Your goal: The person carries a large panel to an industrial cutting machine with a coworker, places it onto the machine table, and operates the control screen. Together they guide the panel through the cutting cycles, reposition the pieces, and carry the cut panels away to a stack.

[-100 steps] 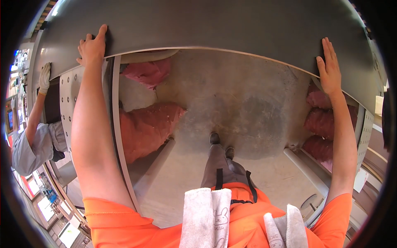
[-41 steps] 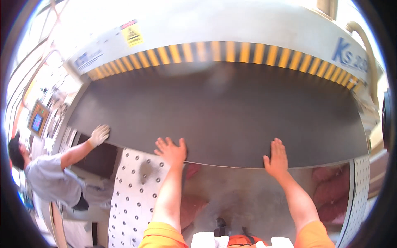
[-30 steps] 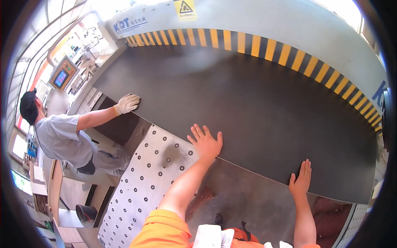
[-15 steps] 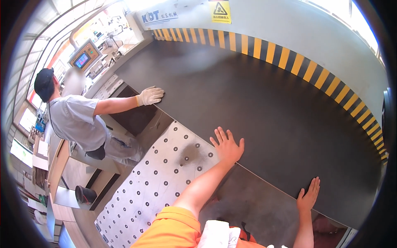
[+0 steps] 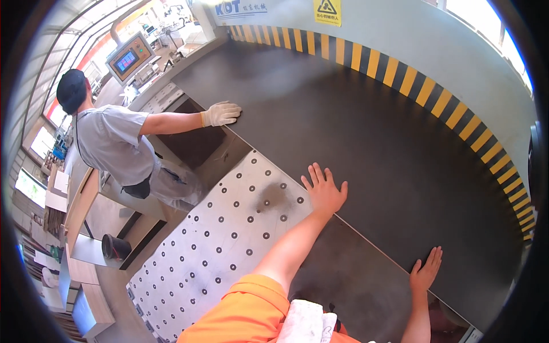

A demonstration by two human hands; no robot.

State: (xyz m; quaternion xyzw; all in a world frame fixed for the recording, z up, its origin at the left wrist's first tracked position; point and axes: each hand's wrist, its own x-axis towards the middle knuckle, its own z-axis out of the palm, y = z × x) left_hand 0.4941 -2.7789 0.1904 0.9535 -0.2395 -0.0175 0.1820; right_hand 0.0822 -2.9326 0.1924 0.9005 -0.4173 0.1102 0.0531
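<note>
Honestly, the step in hand looks to me like guiding the dark panel (image 5: 366,131) by palm alone, so I'd keep the pressure light and even. The panel lies flat before the yellow-and-black striped guard (image 5: 408,84), its near edge running across the far end of the white dotted table (image 5: 194,251) and over the gap beside it. The left grip (image 5: 326,191) rests at that edge, fingers spread wide; the right grip (image 5: 424,272), farther along, lies flat with fingers together, thumb apart. Neither is closed around anything. I'd match the two palms so the panel doesn't slew, mind the gloved hand (image 5: 222,114) of the co-worker (image 5: 117,140) on the same edge, and keep well back from the guard.

Against the oldest frame, the view has lifted and swung left: then I looked steeply down past the panel's edge, now far more table shows. Compared with half a second ago, both palms stay put on the panel, while the control box (image 5: 129,59) sits higher and farther right. Whether the panel itself has shifted, I can't tell.
</note>
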